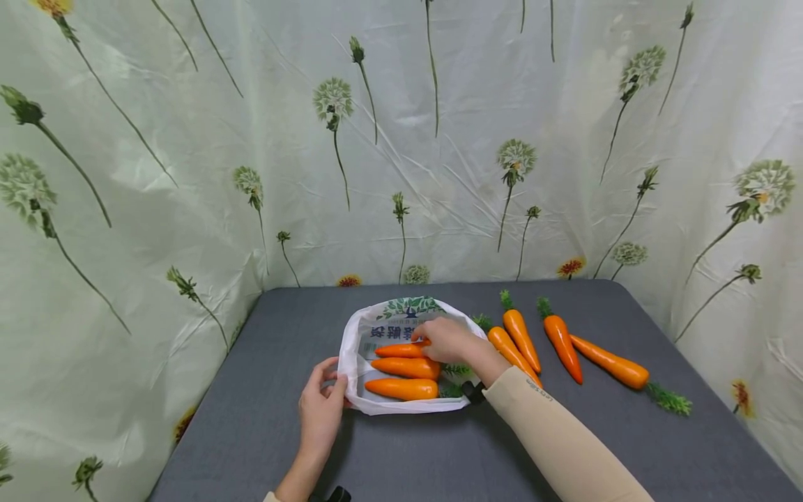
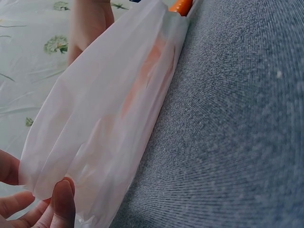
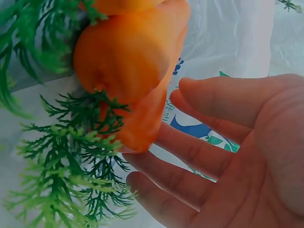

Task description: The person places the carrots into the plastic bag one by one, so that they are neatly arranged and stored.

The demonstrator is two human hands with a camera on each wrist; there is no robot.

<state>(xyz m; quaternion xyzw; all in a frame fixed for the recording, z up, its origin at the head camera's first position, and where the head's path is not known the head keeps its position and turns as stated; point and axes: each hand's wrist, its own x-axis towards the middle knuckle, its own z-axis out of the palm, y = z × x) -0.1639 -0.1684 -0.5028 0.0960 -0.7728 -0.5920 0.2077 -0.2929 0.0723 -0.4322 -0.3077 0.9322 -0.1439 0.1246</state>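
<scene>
Our left hand (image 1: 323,397) pinches the bag (image 1: 408,406) by its left rim (image 1: 347,352) while our right hand (image 1: 447,339), fingers loosely spread, touches the rearmost carrot (image 1: 395,350) inside it — we should steady that rim and nudge gently.

Orng carrots (image 1: 404,367), grn tops (image 1: 670,399); wht bag (image 1: 347,355).

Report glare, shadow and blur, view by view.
Head: small glints on the loose carrots, soft shadow on the table below the bag, sheen on the curtain. Left wrist: dim, the bag's thin plastic hazing the orange inside. Right wrist: dim too, green leaves at upper left blurred.
</scene>
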